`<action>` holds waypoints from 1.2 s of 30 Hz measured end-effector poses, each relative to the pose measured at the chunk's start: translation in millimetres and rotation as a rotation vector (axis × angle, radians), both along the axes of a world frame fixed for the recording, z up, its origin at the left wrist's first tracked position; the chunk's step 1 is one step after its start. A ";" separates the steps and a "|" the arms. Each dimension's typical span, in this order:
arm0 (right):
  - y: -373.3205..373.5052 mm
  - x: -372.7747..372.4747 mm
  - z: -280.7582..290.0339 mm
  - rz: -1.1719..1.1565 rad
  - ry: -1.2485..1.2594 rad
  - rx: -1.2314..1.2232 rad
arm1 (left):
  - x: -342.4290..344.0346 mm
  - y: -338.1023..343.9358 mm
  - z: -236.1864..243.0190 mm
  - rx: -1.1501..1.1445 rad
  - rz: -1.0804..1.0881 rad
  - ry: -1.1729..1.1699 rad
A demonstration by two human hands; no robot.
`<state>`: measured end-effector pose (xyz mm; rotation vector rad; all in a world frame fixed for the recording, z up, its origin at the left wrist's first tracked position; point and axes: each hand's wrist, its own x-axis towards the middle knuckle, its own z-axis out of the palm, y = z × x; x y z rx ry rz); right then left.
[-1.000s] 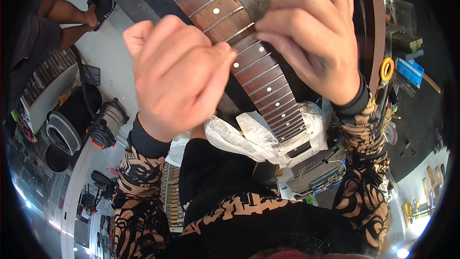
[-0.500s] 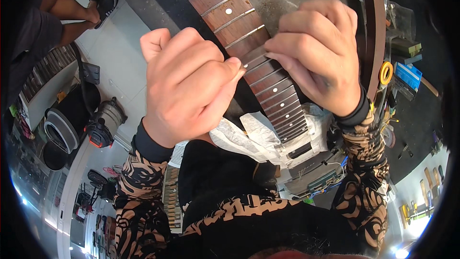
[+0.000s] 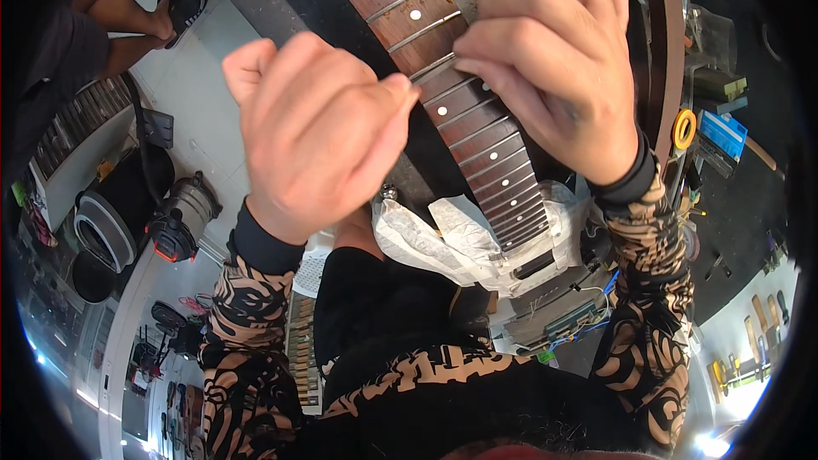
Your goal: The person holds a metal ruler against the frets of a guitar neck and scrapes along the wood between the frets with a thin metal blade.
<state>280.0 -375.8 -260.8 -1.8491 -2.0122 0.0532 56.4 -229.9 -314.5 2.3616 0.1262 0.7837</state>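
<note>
A guitar neck (image 3: 481, 135) with a dark wooden fretboard, metal frets and pale dots runs from the top down toward me. Its lower end meets a guitar body covered in white paper and tape (image 3: 426, 247). My left hand (image 3: 319, 132) is closed at the fretboard's left edge, thumb and finger pinched. From the right, my right hand (image 3: 554, 72) is pinched too, its fingertips over the fretboard. Between both pinches a thin greyish-brown strip (image 3: 440, 81) seems to lie across the board along a fret; its material is hard to make out.
The neck lies over a dark workbench (image 3: 281, 13). On the right stand a yellow tape roll (image 3: 684, 129), a blue box (image 3: 722, 135) and several hand tools. A person's legs (image 3: 119, 25) show at upper left, above a black and grey machine (image 3: 187, 213) on the floor.
Both hands have moved together up the neck, away from the body, and slightly left. The strip between them now crosses the board higher up. Both pinches stay closed.
</note>
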 end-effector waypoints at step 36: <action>-2.6 -13.9 -3.4 -0.002 0.038 -0.003 | -6.7 -0.4 -5.0 -0.066 0.051 -0.013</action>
